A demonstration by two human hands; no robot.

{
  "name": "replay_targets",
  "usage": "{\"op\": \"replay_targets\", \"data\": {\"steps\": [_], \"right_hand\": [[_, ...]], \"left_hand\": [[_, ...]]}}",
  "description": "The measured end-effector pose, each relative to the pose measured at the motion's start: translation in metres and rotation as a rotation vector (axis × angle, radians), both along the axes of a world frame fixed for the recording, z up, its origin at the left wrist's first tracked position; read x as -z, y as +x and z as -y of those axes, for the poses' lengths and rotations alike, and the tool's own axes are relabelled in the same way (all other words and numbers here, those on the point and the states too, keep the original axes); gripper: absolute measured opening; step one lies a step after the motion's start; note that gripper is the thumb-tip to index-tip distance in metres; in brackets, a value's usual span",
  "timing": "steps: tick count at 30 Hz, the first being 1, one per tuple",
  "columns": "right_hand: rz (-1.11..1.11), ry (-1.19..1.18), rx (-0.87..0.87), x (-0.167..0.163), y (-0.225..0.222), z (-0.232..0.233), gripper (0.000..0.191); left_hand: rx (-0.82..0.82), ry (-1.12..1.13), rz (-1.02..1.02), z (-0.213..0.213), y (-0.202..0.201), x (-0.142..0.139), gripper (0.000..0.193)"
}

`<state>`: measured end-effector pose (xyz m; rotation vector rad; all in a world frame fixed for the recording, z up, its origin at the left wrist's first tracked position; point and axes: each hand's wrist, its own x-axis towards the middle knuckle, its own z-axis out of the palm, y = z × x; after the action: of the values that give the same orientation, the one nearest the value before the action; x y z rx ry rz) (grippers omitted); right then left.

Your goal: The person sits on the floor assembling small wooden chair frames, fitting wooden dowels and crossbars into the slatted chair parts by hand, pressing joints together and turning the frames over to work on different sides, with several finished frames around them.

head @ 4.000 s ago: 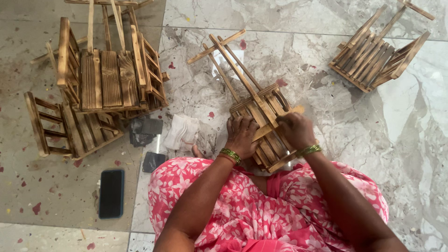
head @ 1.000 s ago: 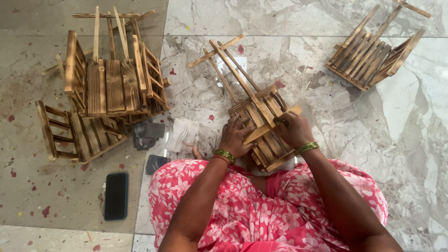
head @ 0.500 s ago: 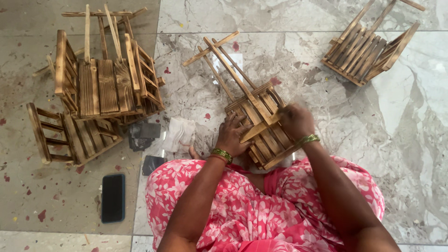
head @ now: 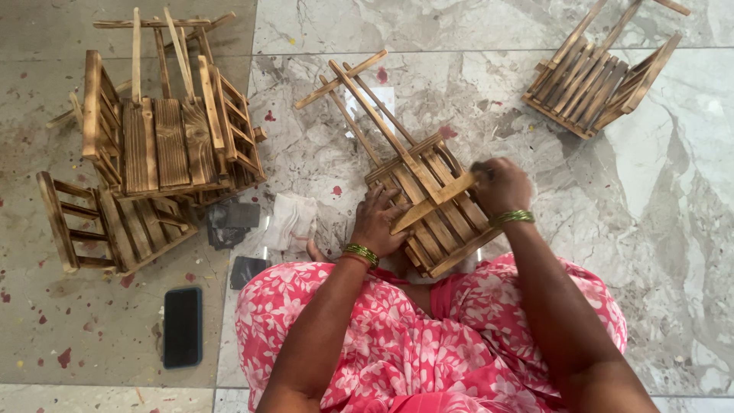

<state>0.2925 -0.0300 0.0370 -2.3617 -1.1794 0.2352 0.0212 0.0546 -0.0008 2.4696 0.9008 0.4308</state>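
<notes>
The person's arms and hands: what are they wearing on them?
Both forearms are bare, with no sleeves in view and no gloves. The left hand has a green bangle with a golden sheen at the wrist, and the right hand wears a matching green bangle. Below them shows a pink garment with a white flower print.

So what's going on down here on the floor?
A person sits on the marble floor with a small slatted wooden chair lying at their lap. The left hand presses on its slats while the right hand grips one end of a loose slat laid across it. More wooden pieces and a dark phone lie nearby.
</notes>
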Motion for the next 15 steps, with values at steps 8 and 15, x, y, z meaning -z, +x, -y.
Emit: {"op": "replay_targets", "data": {"steps": [8,15], "right_hand": [[0.023,0.145,-0.314,-0.005,-0.041,0.006,0.011],[-0.081,0.323,-0.57,-0.031,-0.057,0.016,0.008]], "left_hand": [[0.006,0.011,-0.02,0.001,0.001,-0.008,0.054],[0.045,0.214,0.29,0.006,0.001,-0.043,0.07]]}}
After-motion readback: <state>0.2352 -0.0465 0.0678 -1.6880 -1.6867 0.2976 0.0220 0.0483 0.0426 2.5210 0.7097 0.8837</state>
